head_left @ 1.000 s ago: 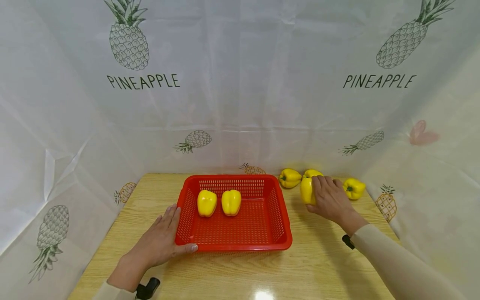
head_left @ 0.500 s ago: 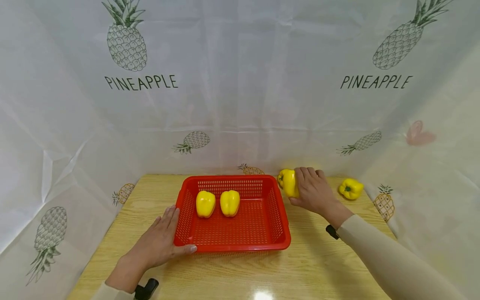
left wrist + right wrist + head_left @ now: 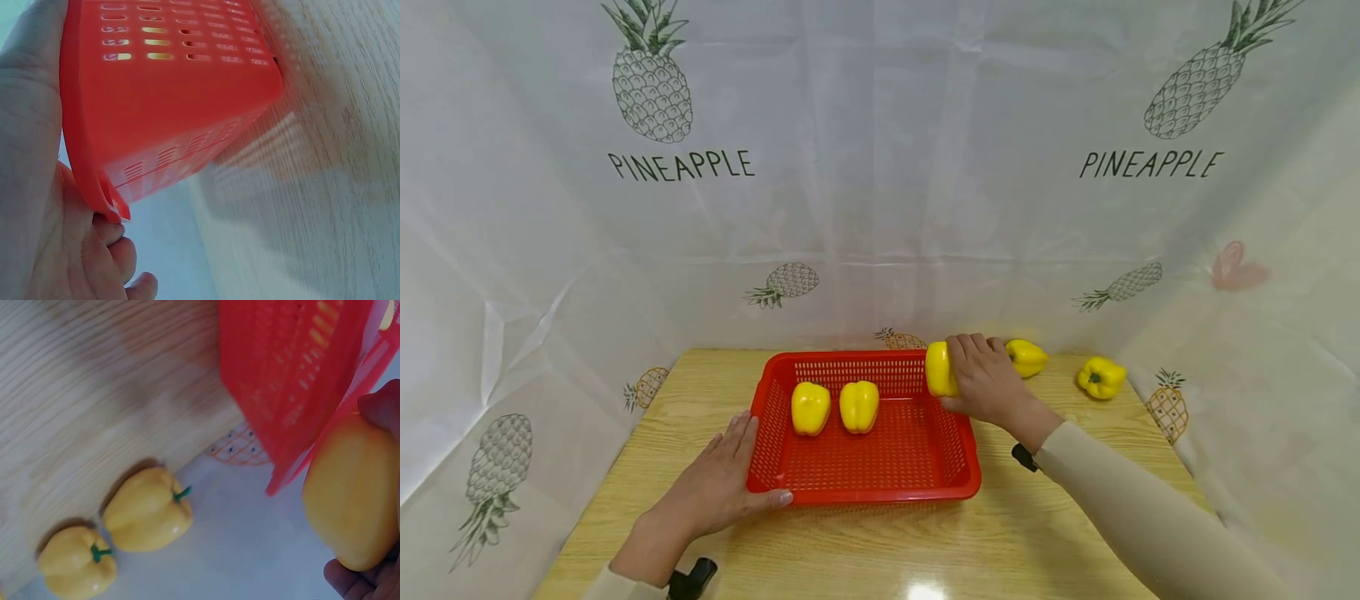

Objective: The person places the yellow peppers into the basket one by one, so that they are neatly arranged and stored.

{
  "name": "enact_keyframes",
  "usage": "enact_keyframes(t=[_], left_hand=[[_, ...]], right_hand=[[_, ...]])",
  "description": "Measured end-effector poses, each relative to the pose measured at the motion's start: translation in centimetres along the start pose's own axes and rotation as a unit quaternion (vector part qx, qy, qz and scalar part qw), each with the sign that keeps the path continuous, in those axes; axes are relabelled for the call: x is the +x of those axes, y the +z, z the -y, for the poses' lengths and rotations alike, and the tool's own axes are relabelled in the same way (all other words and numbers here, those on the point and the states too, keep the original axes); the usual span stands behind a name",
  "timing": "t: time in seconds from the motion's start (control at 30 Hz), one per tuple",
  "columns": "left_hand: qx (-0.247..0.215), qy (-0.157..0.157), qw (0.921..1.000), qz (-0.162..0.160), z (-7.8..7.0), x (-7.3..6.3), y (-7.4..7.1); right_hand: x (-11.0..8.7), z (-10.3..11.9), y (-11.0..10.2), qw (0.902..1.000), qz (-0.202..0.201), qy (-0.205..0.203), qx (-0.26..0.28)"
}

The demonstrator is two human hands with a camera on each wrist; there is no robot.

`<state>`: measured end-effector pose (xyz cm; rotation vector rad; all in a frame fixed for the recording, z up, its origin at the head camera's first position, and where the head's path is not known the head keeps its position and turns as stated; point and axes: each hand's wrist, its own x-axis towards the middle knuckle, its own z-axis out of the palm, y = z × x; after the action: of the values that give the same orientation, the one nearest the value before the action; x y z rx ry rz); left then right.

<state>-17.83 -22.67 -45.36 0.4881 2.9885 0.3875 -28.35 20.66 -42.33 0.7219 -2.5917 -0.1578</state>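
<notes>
My right hand [image 3: 988, 382] curled round 1 yellow pepper [image 3: 939, 369], my left hand [image 3: 717, 479] straight-fingered against the red basket [image 3: 865, 497], 2 loose peppers [image 3: 149, 515] [image 3: 72, 569] lower left in right-wrist view, 1 hand-hidden in head view

Booth [image 3: 550, 225] of pineapple-print sheeting [image 3: 910, 200]

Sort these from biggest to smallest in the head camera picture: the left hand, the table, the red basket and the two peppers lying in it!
1. Table
2. Red basket
3. Left hand
4. Left pepper and right pepper: they look about alike, so neither goes first.
</notes>
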Motion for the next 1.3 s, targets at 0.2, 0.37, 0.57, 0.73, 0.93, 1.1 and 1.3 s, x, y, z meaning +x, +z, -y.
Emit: enact_keyframes(t=[0.2, 0.37, 0.57, 0.73, 0.93, 1.1, 1.3], left_hand=[[-0.006, -0.002, 1.0, 0.002, 0.1, 0.0, 0.0], [-0.009, -0.002, 1.0, 0.001, 0.1, 0.0, 0.1], [-0.007, 0.001, 1.0, -0.004, 0.1, 0.0, 0.2], [-0.01, 0.003, 0.9999, -0.005, 0.0, 0.0, 0.2], [-0.006, 0.003, 1.0, -0.006, 0.1, 0.1, 0.2], [-0.006, 0.002, 1.0, -0.006, 0.2, 0.1, 0.3], [-0.011, -0.003, 0.9999, 0.001, 0.2, 0.1, 0.2]], right_hand=[[1.2, 1.8, 0.7, 0.9998, 0.008, -0.01, 0.014], [1.7, 2.9, 1.5, 0.9993, 0.018, -0.03, 0.012], [1.8, 3.4, 2.5, 0.9981, 0.032, -0.047, 0.024], [1.8, 3.5, 3.2, 0.9972, 0.03, -0.064, 0.024], [2.0, 3.8, 3.8, 0.9958, 0.051, -0.068, 0.035], [2.1, 3.9, 4.3, 0.9939, 0.083, -0.062, 0.04], [2.1, 4.1, 4.6, 0.9918, 0.109, -0.056, 0.035]])
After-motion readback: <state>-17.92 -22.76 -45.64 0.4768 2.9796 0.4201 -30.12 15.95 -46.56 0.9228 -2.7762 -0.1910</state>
